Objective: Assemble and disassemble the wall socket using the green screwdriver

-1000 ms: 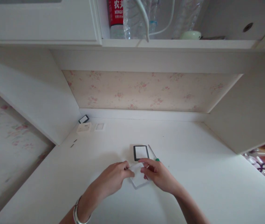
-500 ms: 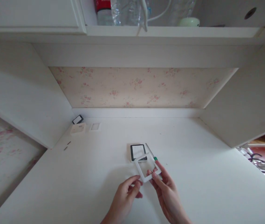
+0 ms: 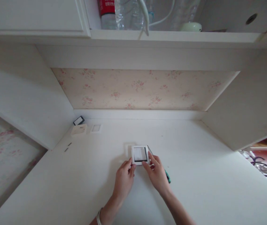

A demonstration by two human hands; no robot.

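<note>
A white square frame [image 3: 140, 147] now lies around the dark-edged switch module [image 3: 140, 154] on the white desk [image 3: 194, 175]. My left hand [image 3: 124, 179] touches the frame's near left corner with its fingertips pressed together. My right hand [image 3: 156, 173] pinches the frame's near right corner. A green-handled screwdriver [image 3: 167, 177] lies on the desk partly under my right hand, its metal shaft showing beside the frame.
At the back left corner lie a cream switch plate [image 3: 79, 130], a small white frame [image 3: 96, 128] and a dark-edged part [image 3: 79, 120]. Two small dark screws [image 3: 68, 147] rest nearby. A shelf above holds plastic bottles [image 3: 126, 14] and a white cable [image 3: 145, 17].
The white frame was lifted off the desk in my right hand, then carried forward and set down over the dark-edged module. Both hands followed it there.
</note>
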